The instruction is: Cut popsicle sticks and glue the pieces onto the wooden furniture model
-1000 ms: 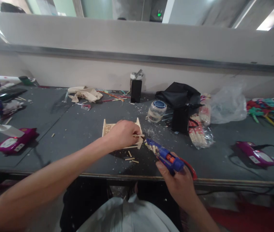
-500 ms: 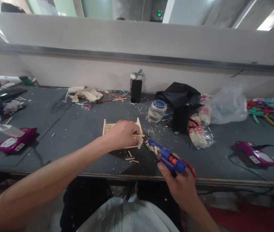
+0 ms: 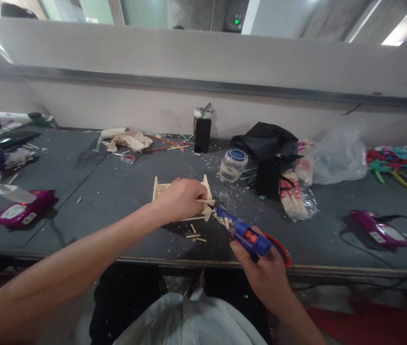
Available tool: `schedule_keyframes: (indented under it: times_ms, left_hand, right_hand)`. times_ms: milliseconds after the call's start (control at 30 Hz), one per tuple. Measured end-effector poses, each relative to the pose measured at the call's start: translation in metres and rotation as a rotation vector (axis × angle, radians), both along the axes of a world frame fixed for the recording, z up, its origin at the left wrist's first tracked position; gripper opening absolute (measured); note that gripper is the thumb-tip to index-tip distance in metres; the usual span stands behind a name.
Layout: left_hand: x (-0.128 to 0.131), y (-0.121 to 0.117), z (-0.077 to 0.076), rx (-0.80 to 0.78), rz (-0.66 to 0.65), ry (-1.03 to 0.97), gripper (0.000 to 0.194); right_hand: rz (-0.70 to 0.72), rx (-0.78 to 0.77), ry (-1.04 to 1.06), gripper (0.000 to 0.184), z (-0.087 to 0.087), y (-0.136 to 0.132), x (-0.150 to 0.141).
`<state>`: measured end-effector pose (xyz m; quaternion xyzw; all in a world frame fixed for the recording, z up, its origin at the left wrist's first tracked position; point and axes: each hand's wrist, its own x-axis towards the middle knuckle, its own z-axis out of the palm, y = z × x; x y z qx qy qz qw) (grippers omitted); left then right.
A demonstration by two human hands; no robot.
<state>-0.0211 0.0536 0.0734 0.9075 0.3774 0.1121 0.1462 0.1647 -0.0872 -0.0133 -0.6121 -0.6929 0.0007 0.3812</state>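
Since 1 second ago, the blue glue gun (image 3: 241, 231), gripped in the right hand (image 3: 266, 270), has edged toward the small pale stick-built frame (image 3: 203, 205) on the grey table (image 3: 117, 191). The left hand (image 3: 182, 199) pinches 1 thin wooden stick (image 3: 207, 201) against it. Gluing looks underway; next calls for steady pressing.

A long dark grey workbench (image 3: 81, 187) is running along a pale partition wall (image 3: 189, 62) with a grey metal rail (image 3: 225, 88) crossing it. Daylight is coming through glass panes (image 3: 142, 12) above (a green indicator light (image 3: 237, 20) is glowing there).
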Motion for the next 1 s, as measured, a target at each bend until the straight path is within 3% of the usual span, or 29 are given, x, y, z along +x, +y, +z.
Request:
schedule_keyframes:
  times_ms: [233, 1000]
  left_hand:
    - [-0.0009, 0.0017, -0.0011, -0.015, -0.005, 0.005, 0.02]
    - [-0.0001, 0.0006, -0.0006, -0.024, 0.012, 0.005, 0.019]
  right_hand:
    - [0.012, 0.05, -0.039, 0.036, -0.0016, 0.0028, -0.0024]
    - [0.062, 0.004, 0.019, 0.022, 0.0063, 0.0049, -0.0025]
